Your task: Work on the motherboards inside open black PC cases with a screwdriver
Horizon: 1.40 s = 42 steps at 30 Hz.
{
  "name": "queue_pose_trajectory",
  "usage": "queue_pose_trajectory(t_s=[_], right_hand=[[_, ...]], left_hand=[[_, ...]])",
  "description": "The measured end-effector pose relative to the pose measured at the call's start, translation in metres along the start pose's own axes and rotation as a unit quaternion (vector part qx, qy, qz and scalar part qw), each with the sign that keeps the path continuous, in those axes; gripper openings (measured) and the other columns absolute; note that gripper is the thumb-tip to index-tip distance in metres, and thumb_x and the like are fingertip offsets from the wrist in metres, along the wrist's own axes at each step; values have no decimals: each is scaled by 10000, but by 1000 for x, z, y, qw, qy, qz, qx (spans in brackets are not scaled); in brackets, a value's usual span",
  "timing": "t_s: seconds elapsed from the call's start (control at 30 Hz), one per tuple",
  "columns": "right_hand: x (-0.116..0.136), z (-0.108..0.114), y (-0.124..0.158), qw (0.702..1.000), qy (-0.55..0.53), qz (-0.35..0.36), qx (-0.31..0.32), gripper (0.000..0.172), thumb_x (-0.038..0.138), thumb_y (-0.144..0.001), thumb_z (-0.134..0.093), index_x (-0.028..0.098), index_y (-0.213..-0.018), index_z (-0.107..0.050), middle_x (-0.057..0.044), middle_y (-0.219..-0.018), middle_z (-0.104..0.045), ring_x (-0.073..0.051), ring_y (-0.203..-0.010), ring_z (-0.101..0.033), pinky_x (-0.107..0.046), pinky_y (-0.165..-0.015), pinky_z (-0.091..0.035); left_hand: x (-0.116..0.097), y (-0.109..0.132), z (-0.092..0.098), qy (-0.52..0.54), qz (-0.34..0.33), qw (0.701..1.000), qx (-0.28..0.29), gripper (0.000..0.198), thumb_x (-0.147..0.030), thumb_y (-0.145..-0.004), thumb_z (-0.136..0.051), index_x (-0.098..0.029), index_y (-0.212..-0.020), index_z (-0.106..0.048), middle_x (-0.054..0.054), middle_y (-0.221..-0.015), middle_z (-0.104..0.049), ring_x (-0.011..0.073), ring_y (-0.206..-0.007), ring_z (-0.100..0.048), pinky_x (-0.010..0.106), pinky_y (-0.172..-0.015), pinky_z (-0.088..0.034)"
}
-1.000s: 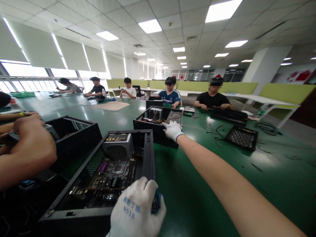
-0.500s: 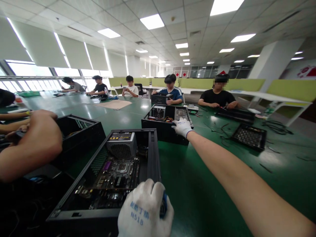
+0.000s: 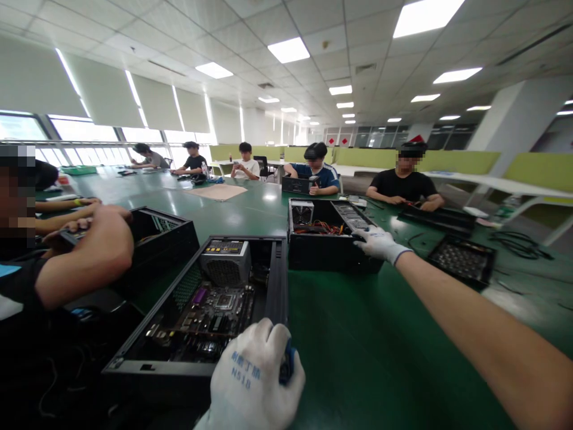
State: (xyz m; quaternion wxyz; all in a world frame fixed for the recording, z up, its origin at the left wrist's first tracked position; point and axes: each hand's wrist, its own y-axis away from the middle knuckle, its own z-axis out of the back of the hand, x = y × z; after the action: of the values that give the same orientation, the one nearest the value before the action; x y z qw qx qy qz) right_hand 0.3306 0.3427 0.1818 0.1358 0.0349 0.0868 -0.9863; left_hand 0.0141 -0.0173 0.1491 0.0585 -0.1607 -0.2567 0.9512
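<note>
My right hand, in a white glove, is stretched out with its fingers closed on the near right edge of a black computer case. That case lies open side up, showing a fan and coloured cables. In the foreground my left hand, gloved too, is closed around a blue-and-black object, mostly hidden by the fingers. It is at the near right corner of a second open computer case. A power supply and a motherboard sit inside this nearer case.
On the left, a co-worker's arm reaches beside another black case. Several people sit around the green table. To the right lie a black panel and coiled cables. A brown sheet lies farther back.
The farther case has shifted right across the table with my right hand on it. My left hand keeps its grip beside the nearer case. The view has turned slightly left.
</note>
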Motion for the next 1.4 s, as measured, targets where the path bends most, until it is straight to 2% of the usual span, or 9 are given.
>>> queue_pose_trajectory(t_s=[0.17,0.33,0.53,0.73,0.93,1.1,1.2,1.3,1.4], right_hand=[[-8,-5,45,999,27,26,-18,592,608,-992,-467,265,-1433,-662,-193,-1361,-613,-408,-1258,-566,-526,-1022,-437],[10,-1,96,993,41,92,-62,676,697,-973,-443,183,-1312,-721,-220,-1281,-633,-396,-1217,-548,-504,-1030,-408],[27,14,145,984,46,144,-97,611,684,-993,-456,177,-1160,-753,-211,-1167,-649,-371,-1108,-558,-487,-958,-430],[22,25,200,981,17,162,-103,507,643,-989,-530,185,-1009,-748,-161,-1049,-628,-336,-1040,-556,-472,-913,-463],[20,34,249,981,-13,166,-99,461,620,-984,-566,192,-998,-736,-148,-1060,-611,-315,-1019,-540,-482,-915,-477],[26,41,278,981,-34,165,-95,412,586,-989,-577,201,-993,-724,-132,-1029,-612,-312,-1019,-541,-483,-909,-479],[29,44,287,981,-35,163,-99,404,579,-983,-588,200,-994,-725,-132,-1033,-615,-312,-1018,-545,-482,-909,-478],[31,44,290,982,-31,156,-104,405,582,-974,-601,198,-977,-730,-140,-1044,-623,-315,-1015,-553,-478,-904,-482],[31,43,289,982,-26,151,-111,425,599,-969,-602,196,-972,-736,-146,-1053,-627,-320,-1026,-556,-480,-911,-485]], left_hand=[[3,-2,2,-6,-32,999,7,70,-256,-882,-610,-262,-899,-542,2,-847,-610,222,-748,-645,371,-655,-469],[4,-2,3,-19,-43,999,19,70,-263,-893,-600,-262,-922,-537,-1,-849,-612,225,-745,-639,377,-663,-470],[6,-2,4,-26,-50,998,9,57,-286,-911,-592,-254,-903,-546,5,-838,-611,224,-754,-643,379,-683,-469],[8,-4,4,-27,-49,998,21,70,-311,-919,-586,-257,-895,-548,1,-839,-612,219,-764,-649,371,-697,-471],[9,-2,3,-39,-59,998,9,97,-330,-926,-589,-262,-879,-540,-5,-827,-612,217,-764,-653,365,-692,-455],[16,-5,0,-51,-75,996,-14,129,-366,-936,-603,-257,-882,-560,-7,-820,-620,204,-747,-648,345,-684,-445],[35,-18,-4,-75,-67,993,-69,168,-397,-953,-609,-245,-890,-580,9,-824,-631,213,-762,-645,338,-703,-448],[50,-34,-6,-75,-25,990,-120,241,-453,-966,-620,-223,-901,-586,35,-858,-644,236,-814,-653,343,-744,-465],[43,-43,-6,-3,-3,993,-115,267,-474,-978,-616,-213,-924,-600,34,-888,-657,223,-825,-659,335,-754,-480]])
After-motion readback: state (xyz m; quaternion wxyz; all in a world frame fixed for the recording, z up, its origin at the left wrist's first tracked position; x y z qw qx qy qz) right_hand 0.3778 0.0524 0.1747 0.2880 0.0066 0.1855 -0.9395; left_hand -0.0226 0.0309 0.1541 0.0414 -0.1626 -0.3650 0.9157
